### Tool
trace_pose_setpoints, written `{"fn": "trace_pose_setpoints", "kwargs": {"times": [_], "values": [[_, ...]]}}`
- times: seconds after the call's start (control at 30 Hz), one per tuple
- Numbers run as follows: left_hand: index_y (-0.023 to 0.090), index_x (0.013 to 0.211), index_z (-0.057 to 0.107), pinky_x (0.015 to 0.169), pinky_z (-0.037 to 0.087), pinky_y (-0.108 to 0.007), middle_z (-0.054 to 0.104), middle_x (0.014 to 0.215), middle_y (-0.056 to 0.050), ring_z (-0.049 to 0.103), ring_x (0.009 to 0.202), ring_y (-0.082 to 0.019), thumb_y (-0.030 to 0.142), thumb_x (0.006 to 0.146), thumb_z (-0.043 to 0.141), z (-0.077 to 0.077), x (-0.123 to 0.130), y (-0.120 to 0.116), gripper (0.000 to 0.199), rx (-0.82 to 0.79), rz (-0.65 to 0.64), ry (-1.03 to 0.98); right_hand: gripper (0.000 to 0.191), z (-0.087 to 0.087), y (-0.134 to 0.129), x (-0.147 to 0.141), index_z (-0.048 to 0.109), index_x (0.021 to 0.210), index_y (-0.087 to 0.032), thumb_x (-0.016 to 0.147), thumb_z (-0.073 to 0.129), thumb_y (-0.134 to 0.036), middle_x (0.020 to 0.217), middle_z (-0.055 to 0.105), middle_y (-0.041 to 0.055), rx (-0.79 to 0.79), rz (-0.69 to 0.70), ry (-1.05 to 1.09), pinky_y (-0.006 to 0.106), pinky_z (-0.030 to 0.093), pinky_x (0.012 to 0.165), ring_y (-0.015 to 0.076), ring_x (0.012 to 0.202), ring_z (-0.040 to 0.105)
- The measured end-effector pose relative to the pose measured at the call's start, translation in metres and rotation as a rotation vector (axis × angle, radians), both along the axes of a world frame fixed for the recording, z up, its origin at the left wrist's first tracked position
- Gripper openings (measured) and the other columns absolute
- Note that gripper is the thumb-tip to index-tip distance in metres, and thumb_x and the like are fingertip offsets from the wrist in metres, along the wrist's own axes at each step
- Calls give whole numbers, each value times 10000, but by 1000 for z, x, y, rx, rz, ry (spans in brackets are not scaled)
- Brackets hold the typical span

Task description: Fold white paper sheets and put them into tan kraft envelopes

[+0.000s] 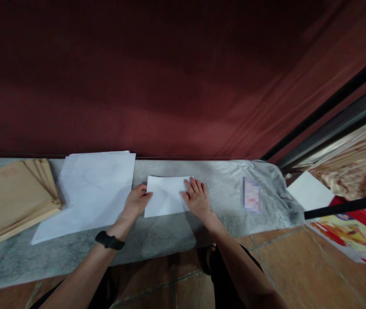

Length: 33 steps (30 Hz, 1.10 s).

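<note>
A white sheet of paper (166,195), which looks folded, lies on the grey cloth in front of me. At its left edge, my left hand (136,201) has its thumb and curled fingers closed on the paper. My right hand (197,198) rests flat across the sheet's right end, fingers spread. Left of the sheet lies a stack of larger white paper (99,184) with faint pen marks on top. Brown paper envelopes (12,197) are piled beside that stack, partly overlapping it.
The grey cloth (166,240) covers a long low bench against a dark red wall (157,94). A blurred-out small item (252,195) lies on its right part. Beyond the bench's right end are a dark metal bar (347,206), a colourful box (357,231) and tiled floor (289,257).
</note>
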<state>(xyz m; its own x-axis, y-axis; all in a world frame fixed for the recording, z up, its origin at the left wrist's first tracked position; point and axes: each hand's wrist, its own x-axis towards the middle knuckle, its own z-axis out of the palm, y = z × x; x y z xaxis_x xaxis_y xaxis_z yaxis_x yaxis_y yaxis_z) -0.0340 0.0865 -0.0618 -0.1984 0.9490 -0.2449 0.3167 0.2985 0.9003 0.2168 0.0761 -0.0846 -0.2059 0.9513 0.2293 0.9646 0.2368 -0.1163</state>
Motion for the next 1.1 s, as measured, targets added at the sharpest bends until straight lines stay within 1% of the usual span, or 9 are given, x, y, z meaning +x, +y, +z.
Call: {"fn": "trace_pose_setpoints", "kwargs": {"times": [0.07,0.13,0.23,0.4,0.57,0.67,0.83,1.0,1.1], "values": [[220,732,588,548,492,-266,687,634,13,656,617,-189,305,609,644,2,1,-4,160,-9,23,-106,543,3,2,5,474,1507,-183,1025,508,-432,1575,430,144,-8,-35,9,540,279,1185,335,1429,418],[209,722,582,494,441,-242,646,592,28,604,549,-158,320,592,663,6,3,-10,189,-30,41,-183,544,6,2,8,463,1509,-138,1022,504,-377,1574,426,165,-6,-59,32,537,274,1193,330,1442,403],[191,762,593,458,394,-217,610,586,52,547,494,-117,315,573,695,14,5,-18,248,-77,95,-304,541,10,2,8,410,1534,-108,1016,448,-260,1589,400,166,12,-11,106,505,285,1205,294,1474,363],[173,835,624,506,465,-210,685,740,10,622,581,-115,226,553,765,22,11,-25,320,-56,267,-536,647,15,-2,7,325,1576,-161,938,409,-91,1610,382,120,59,211,274,496,295,1225,237,1500,325],[171,896,671,696,586,-295,745,874,-54,705,739,-168,87,579,741,23,24,-28,335,-88,305,-724,755,14,-8,4,333,1570,-198,846,469,-30,1623,361,95,57,345,303,502,278,1241,240,1517,287],[182,896,688,719,589,-301,751,870,-52,710,761,-179,100,589,752,22,31,-32,324,-109,269,-742,735,12,-13,-3,377,1549,-216,844,498,-48,1613,383,82,14,419,262,503,263,1248,237,1513,294],[166,952,697,699,580,-308,748,846,-62,707,750,-200,150,578,768,20,31,-35,381,-119,178,-693,630,11,-21,-12,445,1511,-183,892,530,-100,1609,388,95,-48,513,186,479,234,1263,232,1501,316],[182,1004,683,685,569,-300,743,913,-70,699,800,-210,185,610,726,20,22,-27,396,-57,160,-551,526,11,-24,-11,489,1473,-193,949,511,-148,1560,464,95,-112,499,233,461,263,1250,198,1452,400],[181,1022,671,677,565,-306,738,927,-76,691,809,-219,204,609,720,18,17,-23,416,-58,113,-483,492,12,-23,-9,530,1434,-206,945,524,-151,1523,509,89,-140,497,279,447,279,1241,187,1421,443]]}}
